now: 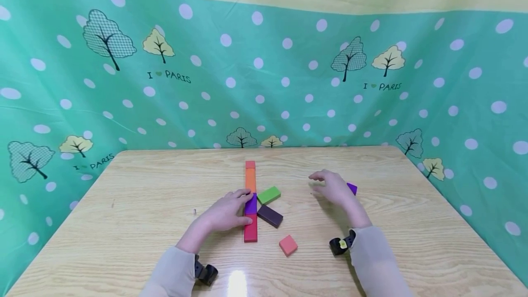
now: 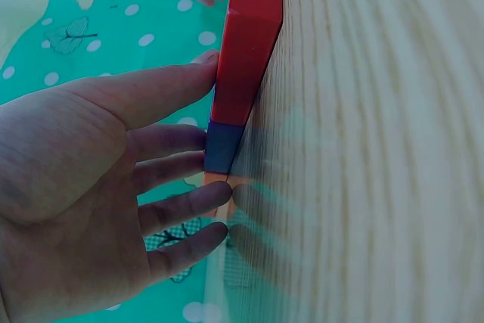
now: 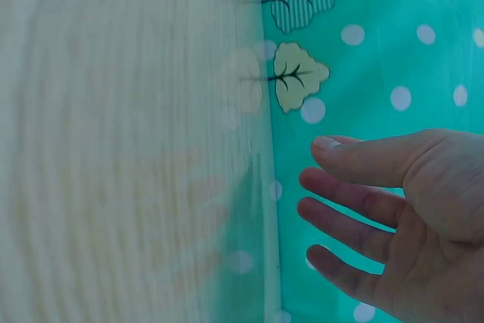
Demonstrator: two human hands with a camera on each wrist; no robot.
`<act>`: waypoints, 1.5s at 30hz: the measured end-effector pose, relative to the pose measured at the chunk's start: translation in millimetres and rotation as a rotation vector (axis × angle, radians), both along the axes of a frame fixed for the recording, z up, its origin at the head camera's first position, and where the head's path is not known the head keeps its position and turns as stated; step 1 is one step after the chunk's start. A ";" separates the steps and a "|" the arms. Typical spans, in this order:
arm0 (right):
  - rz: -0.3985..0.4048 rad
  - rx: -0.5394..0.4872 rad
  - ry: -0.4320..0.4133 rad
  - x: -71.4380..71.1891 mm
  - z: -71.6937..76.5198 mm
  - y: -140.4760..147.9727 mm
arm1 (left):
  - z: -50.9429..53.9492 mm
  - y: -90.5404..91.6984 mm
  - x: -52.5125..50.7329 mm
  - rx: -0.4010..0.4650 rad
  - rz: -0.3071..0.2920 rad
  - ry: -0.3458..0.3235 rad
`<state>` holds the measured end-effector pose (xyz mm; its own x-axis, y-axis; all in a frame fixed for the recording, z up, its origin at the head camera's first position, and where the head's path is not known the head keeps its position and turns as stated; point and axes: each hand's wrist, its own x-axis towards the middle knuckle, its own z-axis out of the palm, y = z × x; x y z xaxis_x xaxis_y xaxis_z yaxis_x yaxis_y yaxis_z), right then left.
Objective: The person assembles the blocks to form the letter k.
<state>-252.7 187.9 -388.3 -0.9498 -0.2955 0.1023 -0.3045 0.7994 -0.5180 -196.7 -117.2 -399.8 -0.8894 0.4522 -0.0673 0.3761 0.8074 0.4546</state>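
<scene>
A straight row of blocks runs away from me in the head view: a red block (image 1: pixel 250 230) nearest, then a purple block (image 1: pixel 250 204), an orange block (image 1: pixel 250 180) and a small red-orange block (image 1: pixel 250 164) at the far end. My left hand (image 1: pixel 224 212) rests against this row, its thumb on the red block and its fingertips near the purple and orange ones. The fingers look extended in the left wrist view, not curled round a block. My right hand (image 1: pixel 335 188) hovers over the table with loose, spread fingers, holding nothing. Partly hidden behind it lies another purple block (image 1: pixel 352 188).
Right of the row lie a green block (image 1: pixel 269 195) and a dark block (image 1: pixel 270 216). A small coral-coloured block (image 1: pixel 288 245) sits nearer to me. The wooden table (image 1: pixel 144 187) meets a green dotted curtain (image 1: pixel 255 90) at its back and sides.
</scene>
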 end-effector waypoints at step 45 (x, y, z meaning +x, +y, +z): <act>-0.155 0.076 -0.161 -2.0 -0.9 81.3 | -0.1 -0.2 0.1 0.000 0.001 0.008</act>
